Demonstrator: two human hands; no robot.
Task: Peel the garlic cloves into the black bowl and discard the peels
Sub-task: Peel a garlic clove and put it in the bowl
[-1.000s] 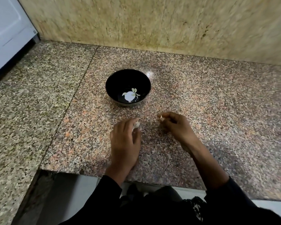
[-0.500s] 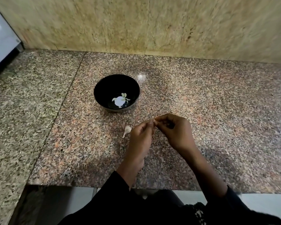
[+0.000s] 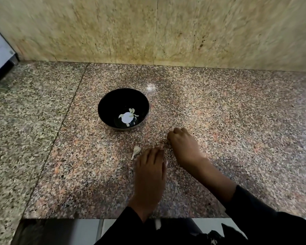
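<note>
Both hands hover low over the worktop (image 3: 237, 121), and each grip is hard to read. Seen from the back, the left hand (image 3: 151, 174) has its fingers reaching forward and blurred at the tips, so I cannot tell if it holds anything. Curled into a loose fist, the right hand (image 3: 184, 147) hides its fingertips under the knuckles, so I cannot tell what it pinches, if anything. One garlic clove (image 3: 136, 151) with its skin on lies on the stone just beside the left hand, at about 10 o'clock from it. Farther off at about 11 o'clock sits the black bowl (image 3: 123, 98), with a few peeled cloves (image 3: 132, 112) around a bright white spot at its bottom; that spot is too shiny to make out. From the bowl, the wall (image 3: 148, 32) stands at 12 o'clock, well apart. At 6 o'clock, the worktop's near edge runs close to the wrists, and dark sleeves (image 3: 254, 218) cover the arms there. Wide bare stone spreads toward 3 o'clock and 9 o'clock.
</note>
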